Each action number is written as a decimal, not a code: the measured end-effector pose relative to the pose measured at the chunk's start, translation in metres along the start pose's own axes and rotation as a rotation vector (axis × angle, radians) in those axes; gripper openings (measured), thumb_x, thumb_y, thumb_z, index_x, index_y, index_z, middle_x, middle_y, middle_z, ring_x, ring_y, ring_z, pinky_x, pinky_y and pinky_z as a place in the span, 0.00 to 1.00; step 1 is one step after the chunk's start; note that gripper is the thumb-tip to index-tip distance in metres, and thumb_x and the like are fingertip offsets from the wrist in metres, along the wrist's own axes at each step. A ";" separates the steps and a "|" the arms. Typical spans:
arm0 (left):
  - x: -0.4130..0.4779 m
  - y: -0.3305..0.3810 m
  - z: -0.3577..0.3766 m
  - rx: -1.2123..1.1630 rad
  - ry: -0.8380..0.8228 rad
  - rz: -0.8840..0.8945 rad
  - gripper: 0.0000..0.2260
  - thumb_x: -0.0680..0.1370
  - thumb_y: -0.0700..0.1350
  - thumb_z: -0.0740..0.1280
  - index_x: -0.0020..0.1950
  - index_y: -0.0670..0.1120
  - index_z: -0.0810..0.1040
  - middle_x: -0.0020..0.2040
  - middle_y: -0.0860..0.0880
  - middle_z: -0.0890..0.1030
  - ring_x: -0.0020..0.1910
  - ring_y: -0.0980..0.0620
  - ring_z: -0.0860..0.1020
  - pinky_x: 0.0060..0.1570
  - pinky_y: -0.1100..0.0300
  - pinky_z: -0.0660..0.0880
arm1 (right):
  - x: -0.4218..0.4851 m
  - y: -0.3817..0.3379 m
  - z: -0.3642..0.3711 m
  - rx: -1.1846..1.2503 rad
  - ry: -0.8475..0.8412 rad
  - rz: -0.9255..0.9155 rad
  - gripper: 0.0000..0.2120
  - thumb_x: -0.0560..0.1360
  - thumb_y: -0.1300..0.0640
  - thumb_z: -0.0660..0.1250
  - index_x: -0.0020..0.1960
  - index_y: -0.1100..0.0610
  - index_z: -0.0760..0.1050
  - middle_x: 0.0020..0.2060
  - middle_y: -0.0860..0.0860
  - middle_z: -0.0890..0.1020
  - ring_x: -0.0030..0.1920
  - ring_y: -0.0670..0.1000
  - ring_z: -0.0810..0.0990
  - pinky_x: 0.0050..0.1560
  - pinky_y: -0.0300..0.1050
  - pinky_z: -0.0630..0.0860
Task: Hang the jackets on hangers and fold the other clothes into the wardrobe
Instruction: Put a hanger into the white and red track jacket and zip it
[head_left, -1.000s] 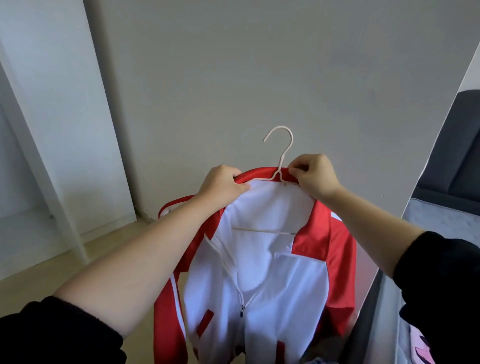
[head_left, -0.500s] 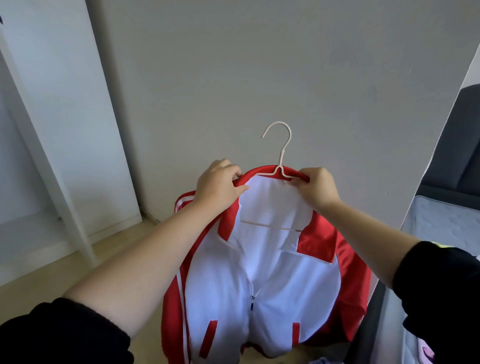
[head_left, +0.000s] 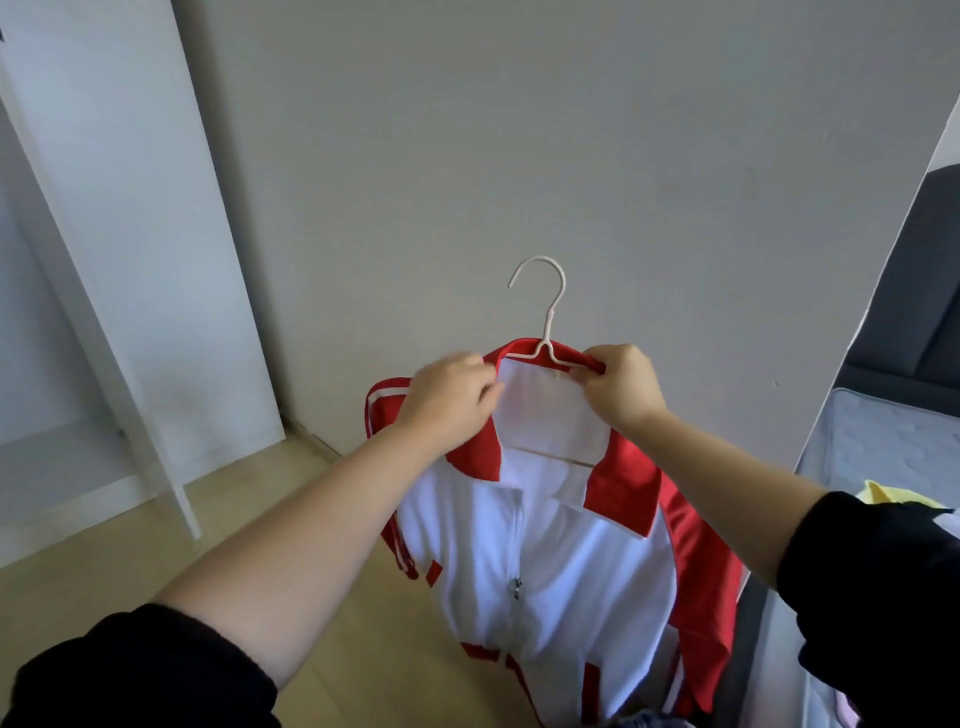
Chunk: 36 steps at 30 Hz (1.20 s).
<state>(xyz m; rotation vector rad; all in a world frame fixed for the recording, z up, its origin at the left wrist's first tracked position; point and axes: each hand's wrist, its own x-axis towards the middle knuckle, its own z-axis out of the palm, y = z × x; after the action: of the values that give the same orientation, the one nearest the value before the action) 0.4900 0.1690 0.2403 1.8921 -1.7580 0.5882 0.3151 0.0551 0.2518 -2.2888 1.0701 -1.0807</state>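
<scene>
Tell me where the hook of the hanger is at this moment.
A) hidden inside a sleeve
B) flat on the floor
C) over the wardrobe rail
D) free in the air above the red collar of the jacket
D: the hanger sits inside the jacket, and its hook rises free above the collar while the left hand and the right hand grip the collar.

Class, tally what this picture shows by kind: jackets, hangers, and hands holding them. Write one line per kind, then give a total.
Jackets: 1, the red and white jacket
Hangers: 1, the pale hanger inside its collar
Hands: 2, the left hand and the right hand, both gripping the collar
Total: 4
</scene>
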 end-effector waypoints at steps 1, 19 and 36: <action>0.003 -0.004 -0.002 -0.059 0.091 -0.037 0.07 0.77 0.46 0.67 0.44 0.43 0.77 0.45 0.45 0.77 0.49 0.44 0.75 0.42 0.54 0.68 | 0.000 0.002 0.000 0.020 -0.020 0.002 0.15 0.73 0.62 0.68 0.29 0.58 0.70 0.24 0.50 0.66 0.28 0.51 0.64 0.30 0.45 0.59; 0.010 -0.003 0.007 -0.384 -0.028 -0.334 0.20 0.76 0.45 0.69 0.28 0.47 0.64 0.26 0.51 0.66 0.31 0.46 0.66 0.30 0.55 0.58 | 0.001 0.014 -0.023 -0.754 0.003 -0.002 0.06 0.74 0.60 0.62 0.47 0.61 0.76 0.44 0.58 0.81 0.46 0.61 0.78 0.39 0.44 0.66; 0.008 0.005 0.001 -0.398 0.058 -0.276 0.19 0.75 0.45 0.69 0.30 0.45 0.63 0.26 0.49 0.65 0.32 0.43 0.66 0.32 0.54 0.59 | -0.017 0.005 -0.022 -0.210 0.283 -0.324 0.05 0.74 0.60 0.63 0.41 0.61 0.75 0.36 0.56 0.77 0.38 0.60 0.74 0.36 0.46 0.68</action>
<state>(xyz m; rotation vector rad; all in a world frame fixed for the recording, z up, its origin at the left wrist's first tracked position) 0.4857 0.1619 0.2450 1.7685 -1.4160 0.1718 0.2889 0.0650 0.2541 -2.5960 0.9725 -1.5210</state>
